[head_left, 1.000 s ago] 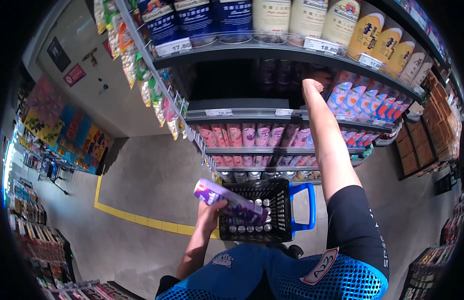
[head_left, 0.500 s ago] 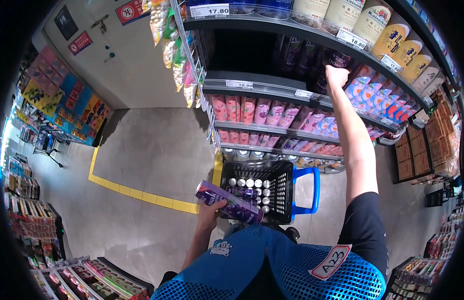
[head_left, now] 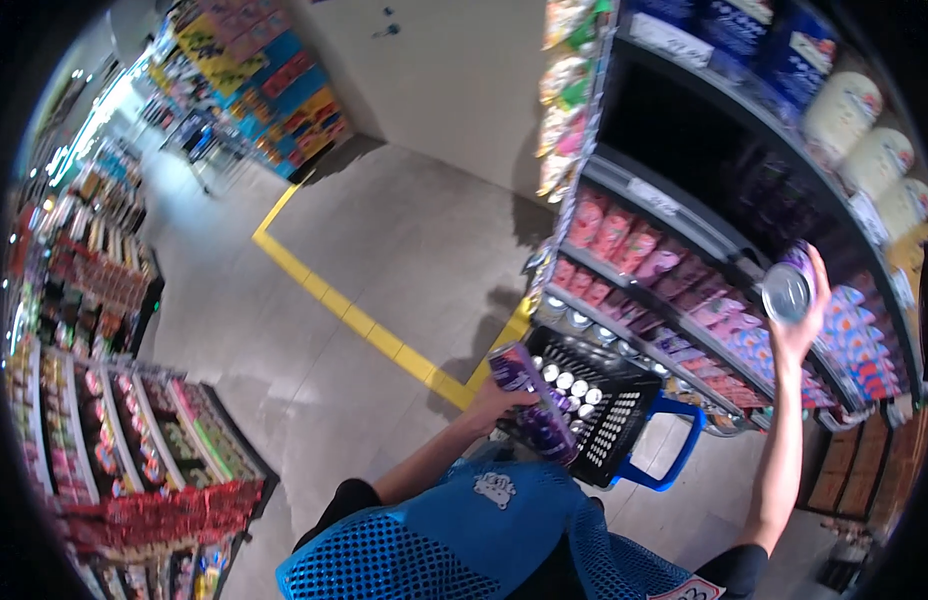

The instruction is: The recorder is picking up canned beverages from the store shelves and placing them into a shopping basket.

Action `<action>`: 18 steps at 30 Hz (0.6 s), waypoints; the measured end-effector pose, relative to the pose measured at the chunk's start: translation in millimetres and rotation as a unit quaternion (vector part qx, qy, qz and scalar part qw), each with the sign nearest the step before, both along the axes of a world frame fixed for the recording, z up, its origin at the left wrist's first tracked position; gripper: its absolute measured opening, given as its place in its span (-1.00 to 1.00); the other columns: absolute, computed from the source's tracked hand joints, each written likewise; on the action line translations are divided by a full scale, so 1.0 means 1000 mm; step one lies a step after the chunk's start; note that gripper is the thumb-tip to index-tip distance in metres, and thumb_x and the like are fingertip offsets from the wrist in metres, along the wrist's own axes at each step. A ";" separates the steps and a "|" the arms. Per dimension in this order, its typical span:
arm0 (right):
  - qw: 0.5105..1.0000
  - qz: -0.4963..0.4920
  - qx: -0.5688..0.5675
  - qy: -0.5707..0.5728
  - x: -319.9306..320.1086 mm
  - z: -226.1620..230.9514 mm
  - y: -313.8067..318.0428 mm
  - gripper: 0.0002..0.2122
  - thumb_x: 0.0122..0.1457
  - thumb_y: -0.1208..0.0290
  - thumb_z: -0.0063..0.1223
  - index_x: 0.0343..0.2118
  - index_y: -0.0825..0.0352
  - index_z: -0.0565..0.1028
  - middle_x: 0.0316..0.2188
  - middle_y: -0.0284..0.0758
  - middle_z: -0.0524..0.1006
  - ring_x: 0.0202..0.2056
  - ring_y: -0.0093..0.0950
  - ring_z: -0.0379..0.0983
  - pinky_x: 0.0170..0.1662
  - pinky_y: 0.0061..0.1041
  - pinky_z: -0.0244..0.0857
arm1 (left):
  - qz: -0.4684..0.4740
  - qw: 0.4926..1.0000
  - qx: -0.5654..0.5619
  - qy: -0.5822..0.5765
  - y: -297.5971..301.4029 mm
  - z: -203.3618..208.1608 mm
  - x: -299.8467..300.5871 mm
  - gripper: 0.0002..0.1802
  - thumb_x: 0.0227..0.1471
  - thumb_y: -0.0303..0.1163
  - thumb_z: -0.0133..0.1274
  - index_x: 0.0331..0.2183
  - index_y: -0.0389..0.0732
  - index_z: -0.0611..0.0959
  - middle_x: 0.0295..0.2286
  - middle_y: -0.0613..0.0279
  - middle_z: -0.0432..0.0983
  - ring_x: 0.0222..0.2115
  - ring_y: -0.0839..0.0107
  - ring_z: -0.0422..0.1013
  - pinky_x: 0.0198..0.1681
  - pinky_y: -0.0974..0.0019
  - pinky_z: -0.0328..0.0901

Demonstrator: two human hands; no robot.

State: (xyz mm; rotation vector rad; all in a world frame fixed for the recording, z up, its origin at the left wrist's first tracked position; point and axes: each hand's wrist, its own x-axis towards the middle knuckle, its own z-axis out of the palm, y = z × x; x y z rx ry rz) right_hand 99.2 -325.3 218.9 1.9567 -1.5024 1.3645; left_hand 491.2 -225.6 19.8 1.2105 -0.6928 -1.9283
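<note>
My left hand [head_left: 492,402] is wrapped around a tall purple can [head_left: 552,428], held tilted over the left side of a black basket [head_left: 622,428]. Out to the right, my right hand [head_left: 808,322] grips another purple can [head_left: 788,290] in front of the shelf, its round silver end facing me. Inside the basket stand several cans with silver tops [head_left: 574,384]; the can in my left hand hides part of them. More purple cans [head_left: 774,190] stand dimly in the dark shelf compartment behind my right hand.
The shelf unit [head_left: 674,208] also carries rows of pink cans [head_left: 612,240] and white cans [head_left: 846,112] higher up. A blue handle [head_left: 676,440] sticks out from the basket's right. Yellow tape [head_left: 354,318] marks the floor; a goods rack [head_left: 164,440] stands at left.
My right hand has come out of the shelf compartment and now shows a purple can. My left hand still holds its can. The whole view has turned toward the left.
</note>
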 end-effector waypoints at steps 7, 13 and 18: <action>0.977 0.125 0.170 0.017 0.040 -0.052 0.060 -0.38 -0.20 0.50 0.32 0.01 0.42 0.32 0.00 -0.08 0.40 0.08 -0.21 0.30 0.18 -0.25 0.10 | 0.033 0.999 0.000 -0.041 -0.003 -0.081 -0.023 -0.52 -0.23 -0.57 0.22 -0.16 -0.23 0.50 -0.31 0.27 0.52 -0.33 0.43 0.48 -0.30 0.34 0.42; 0.890 0.079 0.433 -0.121 0.063 -0.165 0.069 -0.32 -0.34 0.40 0.38 -0.02 0.34 0.37 -0.11 -0.17 0.49 -0.09 -0.27 0.46 -0.01 -0.38 0.32 | -0.011 0.972 0.225 -0.059 -0.005 -0.143 -0.026 -0.39 -0.28 -0.29 0.30 -0.10 -0.06 0.47 -0.23 0.28 0.49 -0.25 0.33 0.47 -0.29 0.11 0.41; 0.824 0.025 0.551 -0.124 0.068 -0.271 0.068 -0.34 -0.33 0.34 0.31 -0.03 0.30 0.36 -0.16 -0.10 0.50 -0.09 -0.18 0.45 -0.04 -0.33 0.33 | -0.029 0.953 0.300 -0.031 -0.007 -0.205 -0.058 -0.48 -0.17 -0.21 0.23 -0.11 -0.05 0.46 -0.20 0.26 0.43 -0.19 0.33 0.43 -0.30 0.16 0.42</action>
